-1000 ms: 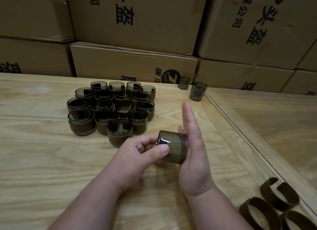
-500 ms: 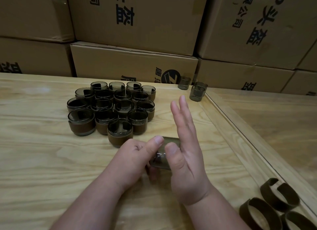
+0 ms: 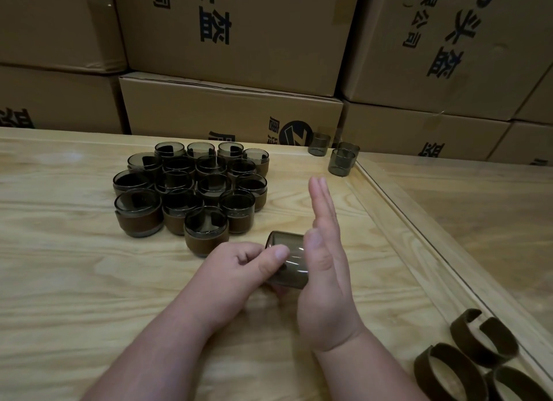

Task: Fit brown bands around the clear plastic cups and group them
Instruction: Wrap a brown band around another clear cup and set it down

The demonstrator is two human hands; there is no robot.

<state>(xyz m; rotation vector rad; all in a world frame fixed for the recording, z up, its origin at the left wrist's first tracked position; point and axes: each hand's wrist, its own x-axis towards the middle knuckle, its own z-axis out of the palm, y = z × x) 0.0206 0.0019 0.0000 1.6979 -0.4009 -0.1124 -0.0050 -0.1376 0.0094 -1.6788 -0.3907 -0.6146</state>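
Smoky clear plastic formed the cup (image 3: 288, 261), which lay on its side just above the bench (image 3: 74, 281), with no brown band on it. The left hand (image 3: 239, 269) gripped it, thumb curled over its wall; the right hand (image 3: 324, 275) pressed flat against its far end, fingers (image 3: 321, 197) straight. That palm hid the cup's base. Banded cups (image 3: 191, 191) stood clustered behind, three bare cups (image 3: 341, 161) near the bench's far right edge. Loose bands (image 3: 478, 358) lay at the lower right, partly cut off. Cardboard boxes (image 3: 239, 41) walled the back.
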